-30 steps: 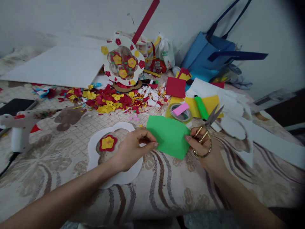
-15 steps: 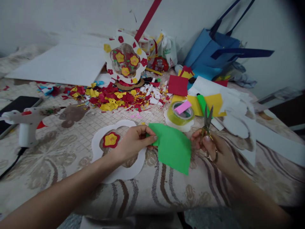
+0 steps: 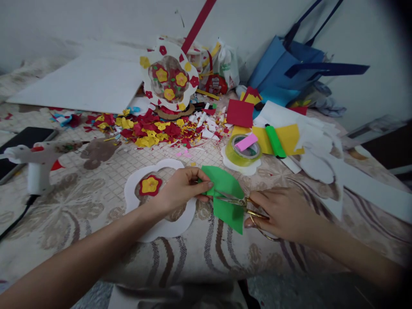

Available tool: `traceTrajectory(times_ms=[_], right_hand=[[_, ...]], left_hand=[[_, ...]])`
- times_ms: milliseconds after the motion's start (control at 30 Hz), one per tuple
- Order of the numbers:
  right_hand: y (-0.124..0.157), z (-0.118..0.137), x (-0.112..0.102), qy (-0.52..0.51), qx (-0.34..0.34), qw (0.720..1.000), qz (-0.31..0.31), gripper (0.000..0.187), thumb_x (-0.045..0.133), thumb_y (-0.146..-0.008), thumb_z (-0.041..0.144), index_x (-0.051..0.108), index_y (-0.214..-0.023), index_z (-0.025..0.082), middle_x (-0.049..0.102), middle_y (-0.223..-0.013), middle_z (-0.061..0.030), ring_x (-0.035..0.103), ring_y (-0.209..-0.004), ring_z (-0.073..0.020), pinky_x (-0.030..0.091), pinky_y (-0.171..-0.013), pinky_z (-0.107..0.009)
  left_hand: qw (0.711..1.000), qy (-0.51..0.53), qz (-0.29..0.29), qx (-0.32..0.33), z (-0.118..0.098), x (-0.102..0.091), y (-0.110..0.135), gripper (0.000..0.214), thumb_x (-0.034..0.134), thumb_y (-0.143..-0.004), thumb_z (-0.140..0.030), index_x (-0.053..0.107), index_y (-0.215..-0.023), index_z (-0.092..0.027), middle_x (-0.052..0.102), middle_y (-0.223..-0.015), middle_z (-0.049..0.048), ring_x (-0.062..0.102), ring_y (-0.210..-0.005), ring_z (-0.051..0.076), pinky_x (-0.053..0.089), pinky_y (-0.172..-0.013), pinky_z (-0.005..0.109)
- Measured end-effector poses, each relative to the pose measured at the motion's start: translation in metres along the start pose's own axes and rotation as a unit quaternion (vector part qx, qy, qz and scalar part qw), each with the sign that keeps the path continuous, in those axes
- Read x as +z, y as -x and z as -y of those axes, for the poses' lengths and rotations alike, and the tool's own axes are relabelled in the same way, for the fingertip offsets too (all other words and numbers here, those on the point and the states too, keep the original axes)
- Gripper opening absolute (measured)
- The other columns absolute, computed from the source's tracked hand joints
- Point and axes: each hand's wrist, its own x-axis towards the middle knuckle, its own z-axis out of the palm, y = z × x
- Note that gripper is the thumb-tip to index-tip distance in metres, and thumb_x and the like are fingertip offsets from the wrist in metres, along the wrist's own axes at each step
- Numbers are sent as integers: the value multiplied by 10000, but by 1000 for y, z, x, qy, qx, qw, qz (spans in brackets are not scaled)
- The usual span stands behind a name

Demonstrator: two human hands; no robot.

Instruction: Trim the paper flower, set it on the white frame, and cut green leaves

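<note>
My left hand (image 3: 188, 186) pinches the left edge of a green sheet (image 3: 229, 219) of paper or foam between thumb and fingers. Gold-handled scissors (image 3: 240, 201) are in my right hand (image 3: 281, 212), its fingers in the loops. Their blades lie across the green sheet, pointing left toward my left fingertips, and look slightly parted. Under my left wrist rests a white scalloped frame (image 3: 133, 229) with a clear middle. A red and yellow flower (image 3: 150, 185) sits on its upper left; my hand hides part of the frame.
A glue gun (image 3: 38, 163) stands at left by a phone (image 3: 25, 139). Behind are paper scraps (image 3: 151, 128), a decorated flower-shaped piece (image 3: 169, 79) and a white board (image 3: 80, 83). At right are a tape roll (image 3: 236, 156), coloured sheets (image 3: 240, 112), white offcuts (image 3: 322, 167) and a blue bag (image 3: 273, 64).
My right hand has turned the scissors from pointing up to pointing left and brought them onto the green sheet. My left hand keeps its pinch in nearly the same place.
</note>
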Motion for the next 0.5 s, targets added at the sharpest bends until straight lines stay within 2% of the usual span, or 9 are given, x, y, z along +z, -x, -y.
traceTrajectory(times_ms=[500], right_hand=[[-17, 7, -3, 16, -54, 998, -24, 377, 500, -885, 521, 528, -736, 176, 596, -593, -15, 576, -528, -182, 264, -494, -299]], left_hand=[[1000, 0, 6, -1, -2, 2, 2, 198, 728, -700, -252, 584, -754, -127, 569, -667, -49, 621, -573, 81, 550, -613, 239]])
